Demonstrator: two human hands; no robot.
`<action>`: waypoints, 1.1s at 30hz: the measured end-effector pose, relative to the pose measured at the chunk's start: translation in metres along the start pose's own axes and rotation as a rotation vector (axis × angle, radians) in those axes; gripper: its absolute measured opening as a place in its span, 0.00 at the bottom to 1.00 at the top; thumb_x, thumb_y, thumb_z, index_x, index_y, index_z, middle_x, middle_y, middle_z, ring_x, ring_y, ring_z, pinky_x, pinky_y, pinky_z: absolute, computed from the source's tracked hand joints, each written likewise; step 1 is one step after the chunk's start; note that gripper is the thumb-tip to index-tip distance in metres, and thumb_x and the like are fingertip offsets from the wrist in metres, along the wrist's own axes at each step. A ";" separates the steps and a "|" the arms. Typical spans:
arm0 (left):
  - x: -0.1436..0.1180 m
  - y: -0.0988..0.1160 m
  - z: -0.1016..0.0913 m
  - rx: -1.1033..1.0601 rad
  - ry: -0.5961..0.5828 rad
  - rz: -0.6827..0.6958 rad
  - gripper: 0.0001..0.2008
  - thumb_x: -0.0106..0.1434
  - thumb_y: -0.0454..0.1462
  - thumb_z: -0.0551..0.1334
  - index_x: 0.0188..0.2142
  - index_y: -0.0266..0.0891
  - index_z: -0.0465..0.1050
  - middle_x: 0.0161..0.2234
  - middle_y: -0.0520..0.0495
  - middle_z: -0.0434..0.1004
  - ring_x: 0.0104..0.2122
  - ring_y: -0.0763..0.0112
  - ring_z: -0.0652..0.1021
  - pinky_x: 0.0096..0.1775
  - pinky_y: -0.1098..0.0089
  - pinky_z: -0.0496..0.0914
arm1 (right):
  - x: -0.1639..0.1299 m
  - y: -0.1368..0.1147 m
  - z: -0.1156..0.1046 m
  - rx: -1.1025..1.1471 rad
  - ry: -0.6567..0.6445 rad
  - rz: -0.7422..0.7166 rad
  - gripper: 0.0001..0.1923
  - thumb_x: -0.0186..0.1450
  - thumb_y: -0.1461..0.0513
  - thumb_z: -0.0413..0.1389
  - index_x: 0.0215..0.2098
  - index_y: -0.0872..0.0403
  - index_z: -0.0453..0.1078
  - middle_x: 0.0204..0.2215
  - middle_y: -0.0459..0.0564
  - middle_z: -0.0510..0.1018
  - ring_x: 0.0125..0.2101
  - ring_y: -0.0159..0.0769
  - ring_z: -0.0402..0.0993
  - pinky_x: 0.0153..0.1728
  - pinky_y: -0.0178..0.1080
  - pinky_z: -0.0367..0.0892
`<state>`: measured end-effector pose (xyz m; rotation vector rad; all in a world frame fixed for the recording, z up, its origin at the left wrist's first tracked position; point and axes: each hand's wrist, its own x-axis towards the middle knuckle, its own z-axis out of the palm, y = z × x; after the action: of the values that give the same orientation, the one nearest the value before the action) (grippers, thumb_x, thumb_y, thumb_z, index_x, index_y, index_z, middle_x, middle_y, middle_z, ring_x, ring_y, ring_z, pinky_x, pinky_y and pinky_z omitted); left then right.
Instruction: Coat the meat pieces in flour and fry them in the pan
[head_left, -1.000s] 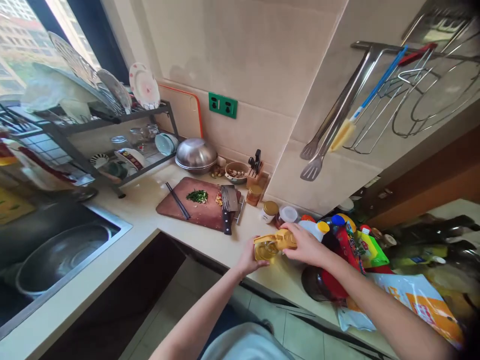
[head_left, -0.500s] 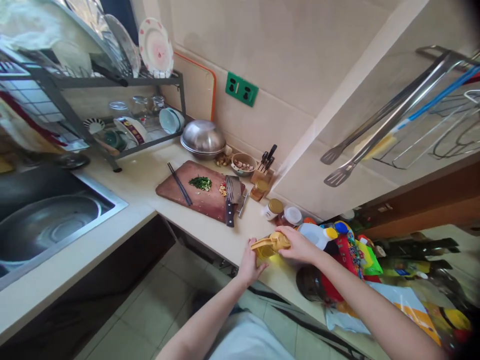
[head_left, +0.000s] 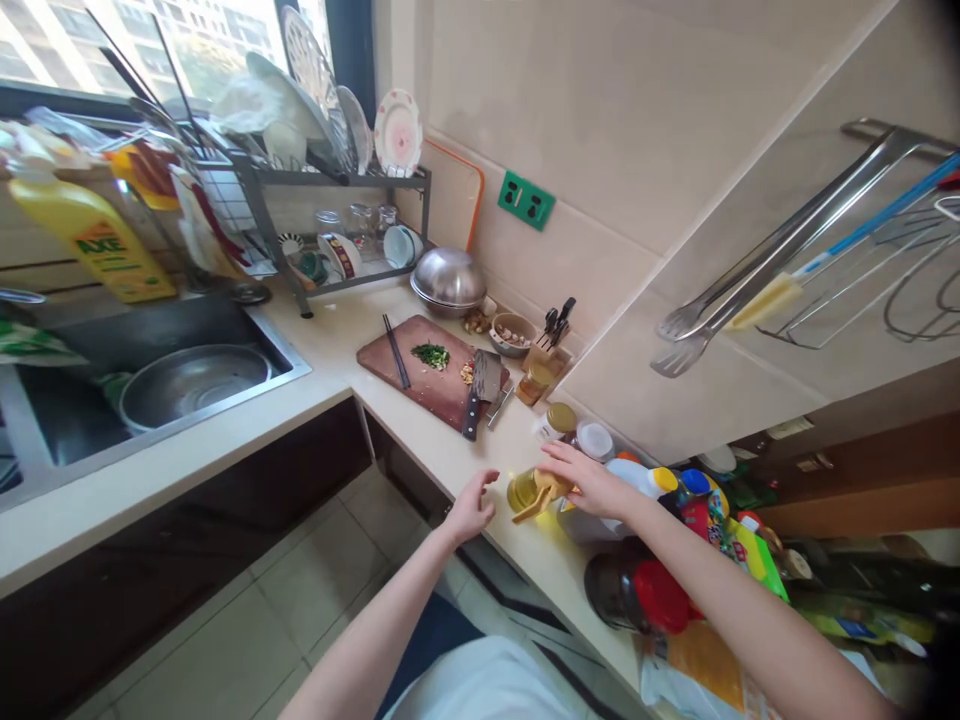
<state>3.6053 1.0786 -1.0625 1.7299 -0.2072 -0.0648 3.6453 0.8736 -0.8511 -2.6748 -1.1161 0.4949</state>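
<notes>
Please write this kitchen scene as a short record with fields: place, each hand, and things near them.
place: kitchen counter, corner by a sink
right hand: rests on top of the oil bottle, yellow handle
left hand: open, beside the bottle, apart from it
nearby: cutting board with cleaver, chopsticks, chopped greens
behind: jars, steel bowl

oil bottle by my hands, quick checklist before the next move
1. Right hand on the oil bottle: ok, it rests on the top near the yellow cap.
2. Left hand free: ok, open and just off the bottle.
3. Cap shut: cannot tell; a yellow flap sticks out below the neck.
4. Bottle upright on the counter: cannot tell, the hand hides much of it.
5. Cleaver out of the way: ok, it lies on the cutting board, apart from both hands.
6. Space to the right: not ok, bottles and packets crowd there.
</notes>
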 end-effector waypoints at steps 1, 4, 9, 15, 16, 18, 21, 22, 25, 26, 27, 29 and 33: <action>0.009 0.002 -0.004 -0.008 -0.031 0.005 0.28 0.52 0.27 0.58 0.53 0.42 0.65 0.53 0.39 0.73 0.54 0.59 0.73 0.52 0.55 0.68 | -0.002 0.000 0.000 0.001 0.029 -0.004 0.42 0.49 0.76 0.52 0.61 0.49 0.62 0.66 0.55 0.55 0.66 0.47 0.48 0.64 0.54 0.49; 0.039 0.013 -0.013 -0.034 -0.172 0.041 0.29 0.50 0.30 0.63 0.53 0.42 0.67 0.53 0.40 0.74 0.52 0.58 0.74 0.51 0.56 0.69 | -0.007 -0.005 0.003 0.065 0.193 0.072 0.42 0.55 0.70 0.53 0.67 0.49 0.50 0.66 0.57 0.55 0.65 0.45 0.51 0.63 0.53 0.52; 0.082 0.030 -0.010 -0.064 -0.392 0.121 0.43 0.28 0.33 0.75 0.49 0.44 0.74 0.52 0.43 0.76 0.53 0.50 0.73 0.56 0.54 0.64 | 0.006 -0.020 0.014 0.028 0.230 0.309 0.35 0.59 0.64 0.55 0.64 0.54 0.54 0.58 0.59 0.65 0.58 0.43 0.63 0.59 0.46 0.60; 0.089 0.033 0.005 -0.166 -0.468 0.153 0.38 0.27 0.34 0.76 0.44 0.42 0.78 0.48 0.43 0.78 0.51 0.49 0.74 0.57 0.55 0.63 | 0.026 -0.034 0.006 -0.082 0.187 0.546 0.24 0.67 0.56 0.47 0.59 0.58 0.61 0.42 0.65 0.77 0.45 0.56 0.75 0.46 0.57 0.66; 0.089 0.031 0.002 -0.194 -0.460 0.150 0.38 0.27 0.34 0.77 0.44 0.42 0.77 0.49 0.43 0.78 0.51 0.49 0.74 0.56 0.55 0.63 | 0.026 -0.034 0.003 -0.093 0.175 0.589 0.26 0.68 0.53 0.46 0.59 0.59 0.61 0.40 0.66 0.78 0.43 0.58 0.76 0.45 0.59 0.66; 0.090 0.026 -0.011 -0.249 -0.408 0.122 0.41 0.29 0.37 0.77 0.48 0.42 0.75 0.51 0.40 0.76 0.53 0.50 0.72 0.55 0.55 0.64 | 0.020 -0.032 -0.004 -0.073 0.122 0.576 0.29 0.66 0.51 0.48 0.60 0.58 0.60 0.45 0.66 0.76 0.47 0.57 0.74 0.47 0.59 0.66; 0.085 0.012 -0.044 -0.318 -0.251 0.038 0.38 0.44 0.47 0.72 0.54 0.43 0.67 0.52 0.37 0.73 0.53 0.53 0.71 0.52 0.53 0.66 | 0.008 -0.027 -0.009 0.030 -0.001 0.313 0.35 0.57 0.60 0.56 0.63 0.55 0.56 0.59 0.60 0.66 0.58 0.49 0.64 0.57 0.50 0.60; 0.079 0.008 -0.054 -0.334 -0.195 0.011 0.34 0.50 0.51 0.67 0.54 0.42 0.66 0.50 0.37 0.74 0.51 0.55 0.73 0.50 0.54 0.67 | 0.005 -0.026 -0.009 0.046 -0.022 0.238 0.38 0.54 0.63 0.56 0.63 0.54 0.56 0.60 0.59 0.64 0.60 0.47 0.61 0.59 0.48 0.58; 0.042 -0.004 -0.065 -0.343 -0.056 -0.046 0.24 0.61 0.53 0.56 0.49 0.41 0.66 0.40 0.44 0.75 0.41 0.63 0.76 0.41 0.61 0.70 | 0.002 -0.028 -0.002 -0.026 0.003 0.241 0.39 0.51 0.68 0.54 0.62 0.55 0.57 0.57 0.59 0.66 0.58 0.47 0.63 0.58 0.48 0.59; 0.024 -0.007 -0.060 -0.335 -0.029 -0.059 0.22 0.61 0.53 0.56 0.47 0.41 0.66 0.37 0.46 0.75 0.37 0.64 0.76 0.38 0.63 0.70 | 0.003 -0.031 0.001 -0.065 0.018 0.290 0.38 0.53 0.66 0.54 0.63 0.55 0.56 0.55 0.60 0.68 0.55 0.48 0.66 0.56 0.48 0.61; 0.006 -0.008 -0.051 -0.321 0.002 -0.070 0.20 0.61 0.52 0.57 0.45 0.41 0.66 0.34 0.48 0.74 0.35 0.66 0.76 0.36 0.65 0.70 | 0.006 -0.034 0.003 -0.101 0.025 0.346 0.37 0.56 0.64 0.55 0.64 0.55 0.54 0.53 0.60 0.69 0.53 0.48 0.68 0.53 0.48 0.63; -0.028 -0.007 -0.026 -0.279 0.059 -0.082 0.15 0.61 0.50 0.58 0.38 0.41 0.67 0.30 0.50 0.72 0.31 0.68 0.75 0.34 0.67 0.70 | 0.011 -0.041 0.006 -0.160 0.026 0.479 0.35 0.62 0.57 0.54 0.65 0.55 0.51 0.49 0.61 0.73 0.48 0.50 0.72 0.48 0.48 0.66; -0.054 0.003 0.024 -0.182 0.094 -0.030 0.12 0.58 0.43 0.62 0.39 0.41 0.69 0.33 0.47 0.75 0.33 0.65 0.75 0.36 0.64 0.71 | 0.013 -0.044 0.002 -0.219 0.057 0.695 0.34 0.66 0.46 0.49 0.62 0.57 0.54 0.44 0.64 0.77 0.44 0.55 0.76 0.43 0.50 0.66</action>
<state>3.5485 1.0644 -1.0679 1.5506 -0.1027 -0.0239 3.6244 0.9136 -0.8423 -3.2092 -0.1963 0.4047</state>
